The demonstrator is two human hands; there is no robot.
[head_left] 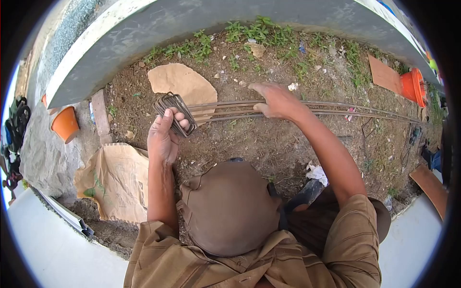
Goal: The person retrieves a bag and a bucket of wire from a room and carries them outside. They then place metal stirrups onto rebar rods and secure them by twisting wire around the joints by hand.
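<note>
My left hand (165, 134) is closed around a bundle of bent rectangular metal stirrups (172, 102), held at the left ends of several long thin metal rods (336, 106). The rods run rightward above the bare soil. Over their middle part is my right hand (274, 101), its thumb and forefinger spread apart, with nothing visible between them. Whether its other fingers touch the rods is hidden. Behind the stirrups lies a piece of brown paper (185, 79).
A grey wall (201, 21) curves along the far side, with green weeds (261, 31) at its foot. An orange pot (65, 125) stands left, an orange bucket (412, 87) right. Crumpled brown paper (117, 180) and a brick (101, 115) lie at left.
</note>
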